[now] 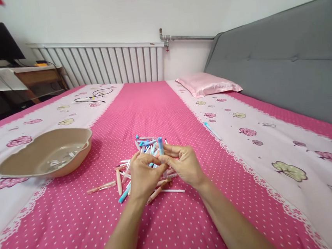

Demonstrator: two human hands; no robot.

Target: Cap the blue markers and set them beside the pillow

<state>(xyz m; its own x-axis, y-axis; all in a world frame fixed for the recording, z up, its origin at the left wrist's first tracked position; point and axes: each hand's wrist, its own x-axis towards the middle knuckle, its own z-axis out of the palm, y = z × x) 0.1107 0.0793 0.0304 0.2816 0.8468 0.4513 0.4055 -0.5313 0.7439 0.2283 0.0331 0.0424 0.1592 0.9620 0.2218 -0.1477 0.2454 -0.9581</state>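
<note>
Both my hands meet over a pile of pens (pixel 145 157) on the pink dotted bedspread (pixel 164 226). My right hand (pixel 184 165) pinches a blue pen (pixel 160 145) that stands upright, its cap end up. My left hand (pixel 143 175) has its fingers closed on the lower part of the same pen, touching the right hand. The pile holds several blue, pink and white pens and loose caps, partly hidden behind my hands. One pink pen (pixel 101 187) lies apart on the left.
A tan heart-shaped bowl (pixel 44 154) with a few small pieces inside sits to the left. A single blue pen (pixel 213 131) lies to the right. A pink pillow (pixel 207 84), grey headboard (pixel 283 62), black cable (pixel 94 95) and radiator (pixel 101 62) lie farther back.
</note>
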